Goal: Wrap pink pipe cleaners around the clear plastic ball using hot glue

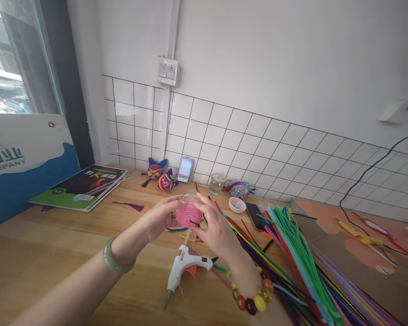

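Between my two hands is a pink coiled pipe-cleaner piece, wound in a spiral that faces me. A clear rounded surface shows at its top edge. My left hand grips it from the left, fingers curled over the top. On the other side my right hand closes round it, with a thin dark strand at its fingers near the spiral's centre. Just below lies a white glue gun, nozzle pointing toward me and a glue stick poking out at the back.
Bundles of coloured pipe cleaners spread over the right side. Along the wall stand fuzzy striped figures, a lit phone, a glass jar and a pink bowl. Magazines lie left; a yellow tool with a cord lies far right.
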### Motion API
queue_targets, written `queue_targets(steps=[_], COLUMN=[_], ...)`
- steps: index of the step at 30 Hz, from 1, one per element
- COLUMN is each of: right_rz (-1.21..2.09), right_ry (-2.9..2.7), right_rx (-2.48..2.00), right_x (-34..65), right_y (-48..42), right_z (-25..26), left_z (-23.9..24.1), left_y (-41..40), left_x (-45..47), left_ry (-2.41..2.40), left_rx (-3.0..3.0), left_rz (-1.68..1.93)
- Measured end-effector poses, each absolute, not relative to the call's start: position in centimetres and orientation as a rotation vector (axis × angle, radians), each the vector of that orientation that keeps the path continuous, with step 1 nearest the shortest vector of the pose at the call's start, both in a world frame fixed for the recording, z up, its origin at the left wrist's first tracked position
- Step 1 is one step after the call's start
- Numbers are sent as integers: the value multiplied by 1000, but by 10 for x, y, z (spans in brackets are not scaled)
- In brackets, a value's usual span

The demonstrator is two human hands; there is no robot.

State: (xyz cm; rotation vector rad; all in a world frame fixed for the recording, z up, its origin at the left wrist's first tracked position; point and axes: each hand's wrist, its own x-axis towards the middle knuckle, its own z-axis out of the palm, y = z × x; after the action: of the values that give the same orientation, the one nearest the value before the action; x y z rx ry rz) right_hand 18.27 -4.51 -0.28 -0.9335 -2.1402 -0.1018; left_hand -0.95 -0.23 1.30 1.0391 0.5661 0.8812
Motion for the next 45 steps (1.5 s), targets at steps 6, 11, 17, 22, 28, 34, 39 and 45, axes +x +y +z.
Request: queue_targets(steps=[6, 11, 17, 22, 28, 34, 39, 45], right_rz=[-143, -160, -125, -117, -129, -149, -159, -160], right_ry=[-2160, -2166, -2152, -2147, -2150, -2139, -2136, -2140], right_rx=[-921, -920, -939, -939, -922, -907, -905, -889], right_x=[180, 178, 176, 175, 176, 178, 178, 178], right_y=[-46, -47, -48, -48, -48, -47, -49, -47], right_z=[-3, -2, -1, 0, 0, 0, 1, -1], left_z=[14, 14, 13, 12, 13, 12, 11, 12], left_y=[-5, -7, -4, -5, -6, -6, -6, -8], left_x=[-8, -6, -5, -6, -6, -6, -3, 0], left_ry=[588, 618, 624, 623, 615, 605, 708, 758], left_rx=[1089, 1112, 1125, 1119, 1129, 1144, 1190, 1241], left_rz=[889, 905, 936, 939, 926, 941, 1010, 1048])
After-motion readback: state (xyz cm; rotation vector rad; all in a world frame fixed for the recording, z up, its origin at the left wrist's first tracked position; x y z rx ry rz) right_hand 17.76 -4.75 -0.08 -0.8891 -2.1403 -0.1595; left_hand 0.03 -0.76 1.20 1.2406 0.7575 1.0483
